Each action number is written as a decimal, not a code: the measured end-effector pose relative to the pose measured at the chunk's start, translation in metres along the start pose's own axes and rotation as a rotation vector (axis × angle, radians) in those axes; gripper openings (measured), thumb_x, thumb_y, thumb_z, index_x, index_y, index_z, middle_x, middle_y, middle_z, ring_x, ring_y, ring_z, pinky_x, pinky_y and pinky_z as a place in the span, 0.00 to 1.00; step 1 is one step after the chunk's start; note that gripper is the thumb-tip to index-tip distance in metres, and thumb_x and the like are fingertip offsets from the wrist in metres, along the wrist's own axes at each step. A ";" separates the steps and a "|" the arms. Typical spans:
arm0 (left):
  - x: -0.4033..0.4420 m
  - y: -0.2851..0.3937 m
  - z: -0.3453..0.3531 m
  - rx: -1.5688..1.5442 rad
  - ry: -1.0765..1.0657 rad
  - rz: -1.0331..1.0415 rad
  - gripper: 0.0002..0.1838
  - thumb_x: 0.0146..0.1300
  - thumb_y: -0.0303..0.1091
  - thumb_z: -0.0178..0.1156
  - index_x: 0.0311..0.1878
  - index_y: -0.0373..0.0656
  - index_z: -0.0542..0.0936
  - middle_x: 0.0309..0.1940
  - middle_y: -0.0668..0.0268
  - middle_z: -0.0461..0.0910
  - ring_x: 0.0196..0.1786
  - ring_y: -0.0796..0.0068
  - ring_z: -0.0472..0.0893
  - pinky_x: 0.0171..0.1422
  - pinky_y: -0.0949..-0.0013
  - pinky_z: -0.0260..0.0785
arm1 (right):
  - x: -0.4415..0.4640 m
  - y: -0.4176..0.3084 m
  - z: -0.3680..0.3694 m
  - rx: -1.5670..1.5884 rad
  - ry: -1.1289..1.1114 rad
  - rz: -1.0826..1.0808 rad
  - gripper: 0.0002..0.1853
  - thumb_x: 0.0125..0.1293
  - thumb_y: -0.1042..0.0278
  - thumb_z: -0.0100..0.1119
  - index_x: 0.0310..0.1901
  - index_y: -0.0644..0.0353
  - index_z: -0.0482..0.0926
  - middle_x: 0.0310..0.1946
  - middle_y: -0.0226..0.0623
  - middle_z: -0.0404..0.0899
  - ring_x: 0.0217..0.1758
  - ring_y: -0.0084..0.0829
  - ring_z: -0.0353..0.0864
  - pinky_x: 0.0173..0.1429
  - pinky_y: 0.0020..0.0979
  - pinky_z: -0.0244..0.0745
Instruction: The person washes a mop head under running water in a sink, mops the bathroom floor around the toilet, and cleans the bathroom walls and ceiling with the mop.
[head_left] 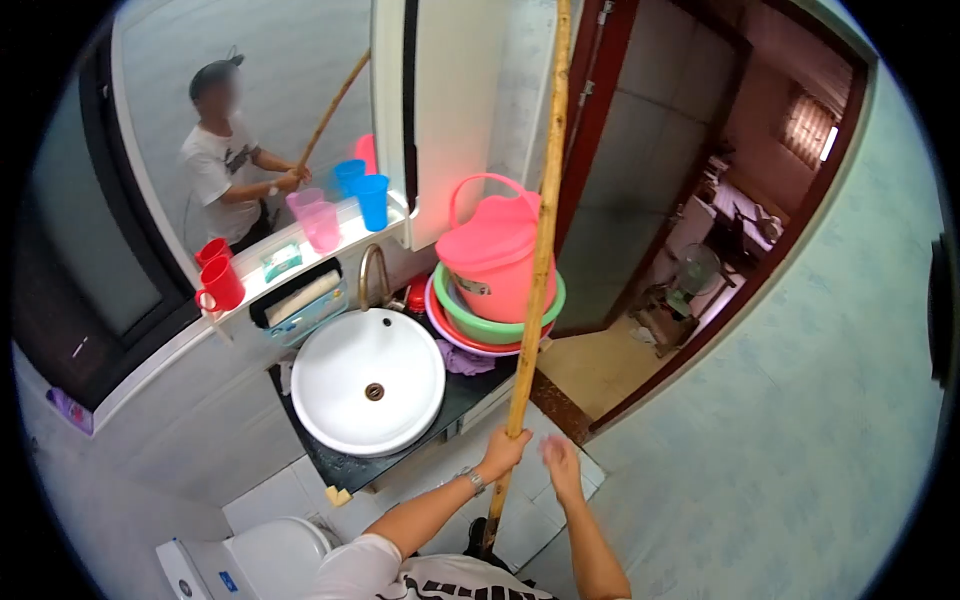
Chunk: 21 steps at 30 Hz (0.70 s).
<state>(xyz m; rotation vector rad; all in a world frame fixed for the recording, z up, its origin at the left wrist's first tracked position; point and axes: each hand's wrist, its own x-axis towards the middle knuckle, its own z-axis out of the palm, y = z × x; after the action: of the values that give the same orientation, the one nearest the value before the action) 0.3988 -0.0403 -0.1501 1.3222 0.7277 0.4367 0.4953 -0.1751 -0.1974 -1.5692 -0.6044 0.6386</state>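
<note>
Grasps a long wooden pole [541,250] with the left hand [503,455] in the lower centre of the frame, wrapping the fingers round it. Holds the right hand [560,466] just to the right of the pole, released and apart from it, a little blurred at the fingers. Wears a silver-coloured watch [473,480] on the left wrist and a white shirt [365,562] with black print along the bottom edge. Has the pole tilted a little from upright, running from the top edge, right of centre, down to the bottom centre, close to a dark shoe [477,537].

Faces, behind the pole near the centre, a pink lidded bucket [490,255] set in a green basin [468,322], with more basins stacked underneath. Has a purple cloth [464,360] bunched just below these, on a black table [345,470] at centre left. Shows on the same table a round white sink [335,415] with a brass-coloured tap [371,275] behind it. Includes, at upper left, a red mug [222,287], a pink cup [320,228] and a blue cup [372,203] on a white shelf [257,292]. Reflects, in the mirror [290,50] above, a person with the pole. Includes also a white toilet [280,550] at lower left and, through the doorway at right, a fan [697,268].
</note>
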 end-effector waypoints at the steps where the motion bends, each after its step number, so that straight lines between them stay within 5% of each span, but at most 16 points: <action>1: 0.007 0.004 0.003 0.006 0.008 0.005 0.16 0.63 0.39 0.61 0.23 0.40 0.74 0.11 0.71 0.69 0.12 0.80 0.69 0.17 0.71 0.60 | -0.026 0.032 0.003 0.013 -0.014 0.021 0.22 0.66 0.66 0.60 0.58 0.67 0.69 0.50 0.41 0.77 0.55 0.29 0.75 0.58 0.30 0.70; 5: 0.014 0.004 0.030 -0.067 -0.044 0.000 0.17 0.63 0.40 0.60 0.22 0.39 0.74 0.11 0.70 0.69 0.13 0.79 0.69 0.17 0.70 0.61 | -0.083 0.071 0.033 -0.057 -0.107 0.084 0.25 0.63 0.68 0.63 0.59 0.69 0.67 0.46 0.43 0.79 0.53 0.32 0.77 0.57 0.31 0.73; 8: 0.016 0.004 0.055 -0.029 -0.091 -0.022 0.17 0.61 0.42 0.62 0.25 0.38 0.75 0.13 0.67 0.71 0.15 0.77 0.70 0.19 0.67 0.64 | -0.085 0.068 0.045 0.037 -0.011 0.253 0.20 0.61 0.71 0.63 0.52 0.70 0.72 0.39 0.41 0.80 0.42 0.31 0.81 0.46 0.29 0.78; 10: 0.025 -0.004 0.064 0.041 -0.071 0.015 0.19 0.61 0.46 0.61 0.27 0.38 0.76 0.15 0.64 0.73 0.17 0.72 0.73 0.23 0.64 0.67 | -0.074 0.080 0.038 0.074 0.166 0.334 0.10 0.59 0.74 0.63 0.40 0.68 0.76 0.28 0.35 0.78 0.26 0.26 0.78 0.30 0.25 0.76; 11: 0.025 0.000 0.060 0.125 -0.095 0.057 0.21 0.60 0.50 0.61 0.29 0.37 0.77 0.16 0.61 0.75 0.19 0.68 0.76 0.26 0.61 0.70 | -0.072 0.080 0.037 0.097 0.187 0.292 0.06 0.59 0.75 0.63 0.30 0.64 0.75 0.19 0.29 0.72 0.15 0.20 0.68 0.18 0.23 0.65; 15: 0.009 0.039 0.041 0.592 -0.116 0.240 0.30 0.60 0.61 0.54 0.32 0.36 0.79 0.25 0.50 0.80 0.32 0.50 0.81 0.37 0.53 0.71 | -0.057 0.105 0.014 0.016 0.172 0.285 0.06 0.60 0.75 0.61 0.30 0.63 0.73 0.17 0.28 0.69 0.15 0.19 0.62 0.17 0.24 0.57; 21: -0.004 0.026 0.007 0.627 -0.149 0.276 0.26 0.59 0.55 0.56 0.26 0.36 0.80 0.21 0.51 0.78 0.29 0.50 0.80 0.34 0.53 0.70 | -0.048 0.089 0.005 -0.001 0.256 0.336 0.09 0.60 0.75 0.62 0.27 0.61 0.71 0.14 0.27 0.65 0.13 0.20 0.60 0.16 0.24 0.55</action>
<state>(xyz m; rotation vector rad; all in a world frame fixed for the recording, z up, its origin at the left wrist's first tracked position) 0.4039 -0.0424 -0.1230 2.0377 0.5762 0.3329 0.4590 -0.2132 -0.2843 -1.7360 -0.1500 0.6706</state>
